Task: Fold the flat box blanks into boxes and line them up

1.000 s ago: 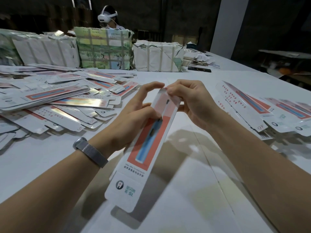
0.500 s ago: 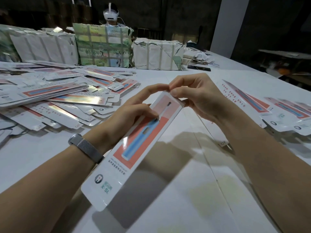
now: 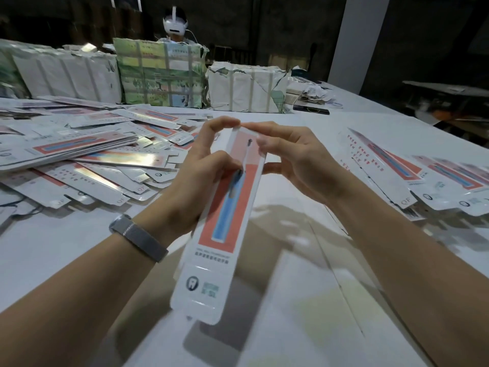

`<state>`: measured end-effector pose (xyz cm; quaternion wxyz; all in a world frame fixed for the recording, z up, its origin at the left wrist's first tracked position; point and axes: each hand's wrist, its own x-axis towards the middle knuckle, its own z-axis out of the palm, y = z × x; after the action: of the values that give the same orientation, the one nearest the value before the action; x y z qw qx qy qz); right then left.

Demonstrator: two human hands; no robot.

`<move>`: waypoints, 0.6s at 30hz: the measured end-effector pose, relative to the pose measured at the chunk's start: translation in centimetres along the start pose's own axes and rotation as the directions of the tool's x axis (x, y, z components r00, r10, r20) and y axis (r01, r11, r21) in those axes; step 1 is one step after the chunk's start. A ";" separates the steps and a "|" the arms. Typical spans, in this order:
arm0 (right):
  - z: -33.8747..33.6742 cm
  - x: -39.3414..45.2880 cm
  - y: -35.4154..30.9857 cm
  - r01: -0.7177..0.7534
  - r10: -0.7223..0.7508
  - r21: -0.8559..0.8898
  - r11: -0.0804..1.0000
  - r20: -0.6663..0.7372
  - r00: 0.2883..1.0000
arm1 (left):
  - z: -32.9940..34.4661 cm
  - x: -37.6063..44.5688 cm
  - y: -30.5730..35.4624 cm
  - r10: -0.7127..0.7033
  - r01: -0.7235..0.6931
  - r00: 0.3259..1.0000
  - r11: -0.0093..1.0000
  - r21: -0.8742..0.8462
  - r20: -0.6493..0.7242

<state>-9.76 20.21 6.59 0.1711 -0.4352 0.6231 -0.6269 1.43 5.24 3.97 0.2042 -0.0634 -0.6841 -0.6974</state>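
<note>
The left hand (image 3: 203, 178) grips the long white-and-coral cardboard box (image 3: 225, 223) above the white counter (image 3: 304, 313); the right hand (image 3: 293, 157) pinches its far end. Uneven pressure there could crease the panel or reopen the end flap.

Wrapped bundles (image 3: 246, 88), maybe phone (image 3: 311, 110), bkgd person (image 3: 174, 26)

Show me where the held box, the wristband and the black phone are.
held box (image 3: 232, 213): head view, on its red front panel.
wristband (image 3: 139, 238): head view, on the mesh strap.
black phone (image 3: 311, 110): head view, on its dark top face.
</note>
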 end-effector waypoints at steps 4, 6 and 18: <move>-0.1 0.1 0.2 -0.007 0.007 0.037 0.999 -0.001 1.000 | 0.4 -0.2 -0.3 0.050 -0.048 0.998 0.997 0.052 -0.047; 0.3 0.1 0.1 -0.018 0.016 0.080 0.997 0.025 1.000 | 0.4 -0.2 -0.3 0.063 -0.061 0.996 0.997 0.035 -0.061; 1.6 -0.1 -2.3 -0.030 0.021 -0.685 0.728 -0.021 1.000 | 0.6 0.1 0.2 0.025 -0.025 0.997 1.000 -0.007 -0.067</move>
<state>-7.77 19.65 8.41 0.0034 -0.4552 0.8173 -0.3532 1.32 5.82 4.20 0.2354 -0.0496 -0.6732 -0.6992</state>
